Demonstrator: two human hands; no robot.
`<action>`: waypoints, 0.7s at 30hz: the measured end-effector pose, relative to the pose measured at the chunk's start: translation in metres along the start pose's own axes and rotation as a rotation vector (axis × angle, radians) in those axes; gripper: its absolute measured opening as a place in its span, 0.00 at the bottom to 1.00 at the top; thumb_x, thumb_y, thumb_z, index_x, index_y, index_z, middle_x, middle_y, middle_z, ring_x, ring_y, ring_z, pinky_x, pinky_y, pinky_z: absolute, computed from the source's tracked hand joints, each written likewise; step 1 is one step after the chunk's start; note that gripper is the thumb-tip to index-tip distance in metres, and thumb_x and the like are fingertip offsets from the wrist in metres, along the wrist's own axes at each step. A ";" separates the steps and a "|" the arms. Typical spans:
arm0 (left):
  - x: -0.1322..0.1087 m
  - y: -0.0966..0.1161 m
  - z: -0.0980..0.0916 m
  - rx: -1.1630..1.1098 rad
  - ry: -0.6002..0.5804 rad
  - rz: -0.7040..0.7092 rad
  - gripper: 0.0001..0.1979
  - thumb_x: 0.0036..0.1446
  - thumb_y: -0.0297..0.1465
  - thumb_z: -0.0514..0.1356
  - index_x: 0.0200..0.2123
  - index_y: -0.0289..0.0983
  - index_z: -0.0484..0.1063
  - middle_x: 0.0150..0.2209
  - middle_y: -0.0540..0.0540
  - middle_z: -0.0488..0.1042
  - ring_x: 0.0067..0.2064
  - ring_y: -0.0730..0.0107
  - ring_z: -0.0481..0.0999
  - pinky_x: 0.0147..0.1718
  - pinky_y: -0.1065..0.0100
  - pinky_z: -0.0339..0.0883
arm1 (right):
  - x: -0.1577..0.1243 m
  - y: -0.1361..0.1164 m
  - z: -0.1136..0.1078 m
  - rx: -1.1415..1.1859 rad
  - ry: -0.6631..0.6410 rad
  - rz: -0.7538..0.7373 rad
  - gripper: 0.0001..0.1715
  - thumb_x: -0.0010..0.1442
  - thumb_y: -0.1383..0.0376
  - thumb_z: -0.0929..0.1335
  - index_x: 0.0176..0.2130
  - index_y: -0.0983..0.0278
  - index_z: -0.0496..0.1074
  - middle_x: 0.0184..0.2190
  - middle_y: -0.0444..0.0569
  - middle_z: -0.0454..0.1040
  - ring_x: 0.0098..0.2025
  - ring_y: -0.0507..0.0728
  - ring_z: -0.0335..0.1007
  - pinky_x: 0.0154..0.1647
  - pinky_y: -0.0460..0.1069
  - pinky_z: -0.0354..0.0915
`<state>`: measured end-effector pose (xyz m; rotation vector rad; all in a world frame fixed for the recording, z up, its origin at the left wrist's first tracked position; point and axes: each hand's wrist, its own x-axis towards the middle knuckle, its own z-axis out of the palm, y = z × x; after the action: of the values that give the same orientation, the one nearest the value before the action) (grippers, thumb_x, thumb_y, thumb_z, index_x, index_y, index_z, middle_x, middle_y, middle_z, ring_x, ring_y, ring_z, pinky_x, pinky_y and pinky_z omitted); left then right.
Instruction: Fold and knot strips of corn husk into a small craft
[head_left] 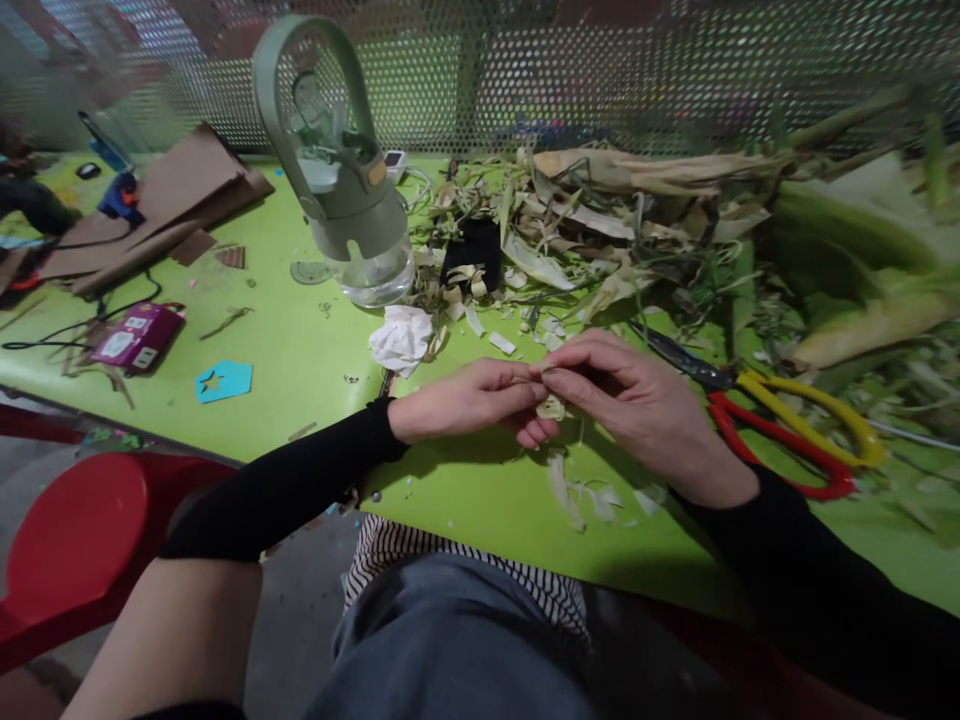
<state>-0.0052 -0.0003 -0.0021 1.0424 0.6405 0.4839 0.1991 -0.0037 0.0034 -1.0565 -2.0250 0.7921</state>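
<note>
Fig.: thin, pale, curled husk-like strip, left of the landmark, dark-bladed scissors w/ red and yellow handles. Bare left hand and right hand: fingers of both pinched tog. on the strip. Handling (judged): v. light, flexible, prob. easily torn; hold w/ fingertips nr. the pinched end. Bright green tabletop: near edge on wearer's side of scissors; room est. tightest behind scissors, at tangled green-and-tan husk heap, wider well to their left.
</note>
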 end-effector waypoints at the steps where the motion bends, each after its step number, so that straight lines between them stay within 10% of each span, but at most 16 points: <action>1: 0.000 0.000 0.000 -0.015 0.004 -0.003 0.08 0.69 0.30 0.57 0.42 0.31 0.74 0.34 0.43 0.80 0.33 0.75 0.79 0.44 0.65 0.75 | 0.000 -0.001 -0.001 -0.001 0.007 -0.014 0.10 0.67 0.57 0.69 0.38 0.57 0.80 0.37 0.48 0.77 0.39 0.58 0.75 0.40 0.54 0.73; 21: -0.002 0.007 -0.005 -0.043 -0.047 0.042 0.06 0.60 0.21 0.62 0.42 0.30 0.73 0.36 0.45 0.80 0.37 0.76 0.80 0.45 0.68 0.75 | 0.002 -0.019 -0.019 -0.336 -0.089 -0.216 0.08 0.67 0.61 0.67 0.35 0.57 0.73 0.40 0.52 0.78 0.42 0.63 0.77 0.43 0.57 0.73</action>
<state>-0.0110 0.0043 0.0026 1.0254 0.5655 0.5059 0.2058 -0.0078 0.0291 -0.9716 -2.3570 0.4020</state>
